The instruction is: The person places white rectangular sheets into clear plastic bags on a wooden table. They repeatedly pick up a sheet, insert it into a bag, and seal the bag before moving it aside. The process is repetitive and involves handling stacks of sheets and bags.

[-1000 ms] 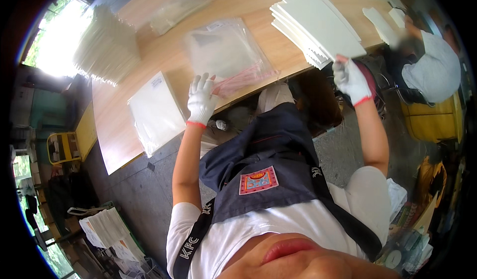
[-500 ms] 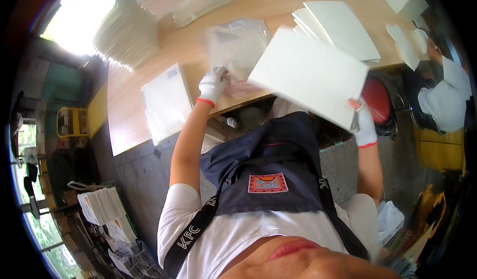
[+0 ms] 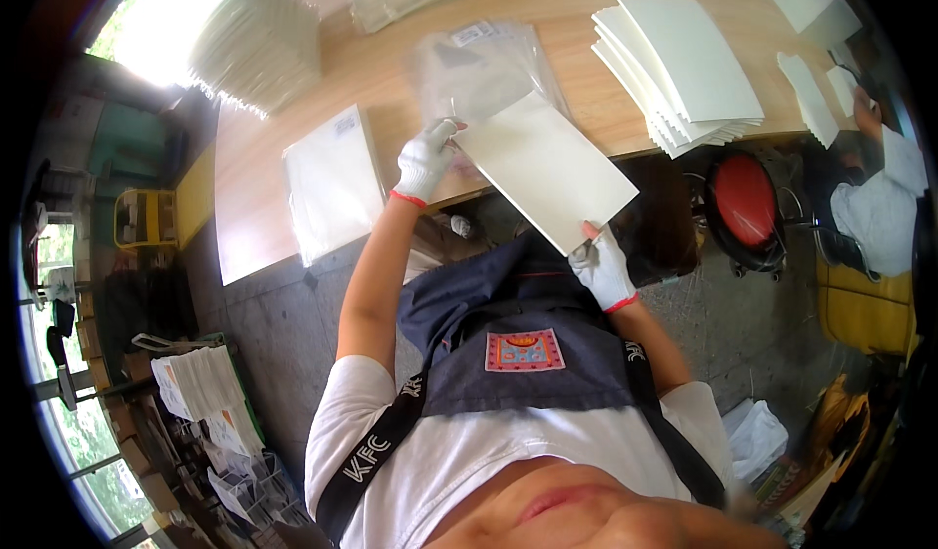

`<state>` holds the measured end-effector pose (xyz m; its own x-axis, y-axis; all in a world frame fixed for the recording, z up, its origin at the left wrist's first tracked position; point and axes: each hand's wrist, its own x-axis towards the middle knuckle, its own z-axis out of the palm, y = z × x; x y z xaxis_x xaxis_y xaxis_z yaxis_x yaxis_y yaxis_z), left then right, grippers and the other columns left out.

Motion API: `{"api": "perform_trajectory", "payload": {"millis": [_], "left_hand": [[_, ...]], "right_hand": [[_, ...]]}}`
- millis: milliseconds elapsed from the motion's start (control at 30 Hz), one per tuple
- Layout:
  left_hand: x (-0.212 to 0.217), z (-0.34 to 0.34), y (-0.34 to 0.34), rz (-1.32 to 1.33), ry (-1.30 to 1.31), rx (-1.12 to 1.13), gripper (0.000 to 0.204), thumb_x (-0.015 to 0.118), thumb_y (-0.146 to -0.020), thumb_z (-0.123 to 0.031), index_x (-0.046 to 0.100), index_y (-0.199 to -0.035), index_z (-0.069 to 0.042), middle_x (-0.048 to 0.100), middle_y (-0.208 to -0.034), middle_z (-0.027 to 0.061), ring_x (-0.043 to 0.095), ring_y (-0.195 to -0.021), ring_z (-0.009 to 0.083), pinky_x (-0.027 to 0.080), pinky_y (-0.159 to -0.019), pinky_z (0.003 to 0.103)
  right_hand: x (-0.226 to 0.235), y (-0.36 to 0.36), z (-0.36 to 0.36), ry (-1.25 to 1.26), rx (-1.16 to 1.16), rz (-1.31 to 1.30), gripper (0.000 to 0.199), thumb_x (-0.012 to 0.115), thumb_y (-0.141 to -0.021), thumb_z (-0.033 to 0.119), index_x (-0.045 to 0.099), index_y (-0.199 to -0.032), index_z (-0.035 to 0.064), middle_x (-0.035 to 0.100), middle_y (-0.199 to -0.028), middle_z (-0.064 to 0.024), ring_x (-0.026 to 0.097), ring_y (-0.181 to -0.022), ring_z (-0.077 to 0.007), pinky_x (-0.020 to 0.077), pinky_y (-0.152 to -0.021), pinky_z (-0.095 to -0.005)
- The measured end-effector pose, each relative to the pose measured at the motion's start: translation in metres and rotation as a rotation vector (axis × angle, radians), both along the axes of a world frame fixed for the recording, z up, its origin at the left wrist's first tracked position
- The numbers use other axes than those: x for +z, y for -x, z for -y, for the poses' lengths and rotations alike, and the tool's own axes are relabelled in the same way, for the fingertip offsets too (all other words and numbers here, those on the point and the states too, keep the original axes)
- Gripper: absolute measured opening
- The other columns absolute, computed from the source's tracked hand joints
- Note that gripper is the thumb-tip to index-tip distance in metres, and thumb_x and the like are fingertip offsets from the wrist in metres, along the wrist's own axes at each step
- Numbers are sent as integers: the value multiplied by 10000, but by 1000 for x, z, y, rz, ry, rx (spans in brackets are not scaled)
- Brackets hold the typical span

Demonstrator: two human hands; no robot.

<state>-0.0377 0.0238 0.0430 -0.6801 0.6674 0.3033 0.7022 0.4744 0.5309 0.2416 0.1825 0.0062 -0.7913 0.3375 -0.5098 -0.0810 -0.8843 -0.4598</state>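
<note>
My right hand, in a white glove with a red cuff, grips a white board by its near corner, thumb on top. The board is tilted over the table's front edge. Its far end lies against the clear plastic bags, which rest flat on the table with a label on top. My gloved left hand is closed at the mouth of a clear bag, beside the board's left corner. Whether the board's far end is inside the bag I cannot make out. Left of that hand lies a bagged white stack.
On the wooden table, a fanned stack of white boards stands at the right and a tall pile of bagged packs at the far left. A red stool is under the right edge. Another person sits at far right.
My right hand has brought the white board left and inward, its far end now over the clear bags. The left hand stays almost in place.
</note>
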Motion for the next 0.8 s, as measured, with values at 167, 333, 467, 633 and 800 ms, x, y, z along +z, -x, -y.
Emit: {"api": "perform_trajectory", "payload": {"millis": [167,333,467,633,800], "left_hand": [[-16,1,-35,-127,-73,48,384,509,-701,65,595,-1022,-128,603,-1108,46,628,-750,232,508,-629,318],[-61,-4,-74,450,-723,428,624,529,-716,115,380,-1298,-55,491,-1240,129,587,-937,189,520,-661,273],[-68,-5,-68,878,-806,426,419,465,-806,32,496,-1219,-34,616,-1007,87,613,-702,144,503,-597,231],[-69,0,-110,996,-492,298,235,452,-876,24,611,-1046,-6,635,-770,23,574,-592,80,482,-539,221],[-100,32,-165,1345,-450,115,218,465,-904,-47,569,-1088,6,636,-866,26,593,-690,81,512,-636,229]], "right_hand": [[10,9,21,-63,32,-58,86,549,-912,197,527,-925,115,570,-714,-8,501,-483,-83,372,-414,-208],[8,17,15,-126,53,-94,227,522,-909,176,464,-1110,86,562,-762,-56,496,-480,-122,357,-398,-249],[6,28,9,-178,144,-125,246,515,-913,169,446,-1133,81,574,-777,-72,497,-477,-127,348,-398,-253],[-4,33,6,-146,224,-107,264,485,-939,168,425,-1179,78,595,-827,-91,611,-569,-188,472,-441,-284],[-26,14,31,-68,271,168,275,497,-936,140,452,-1195,61,591,-1022,-111,665,-766,-233,591,-614,-345]]}}
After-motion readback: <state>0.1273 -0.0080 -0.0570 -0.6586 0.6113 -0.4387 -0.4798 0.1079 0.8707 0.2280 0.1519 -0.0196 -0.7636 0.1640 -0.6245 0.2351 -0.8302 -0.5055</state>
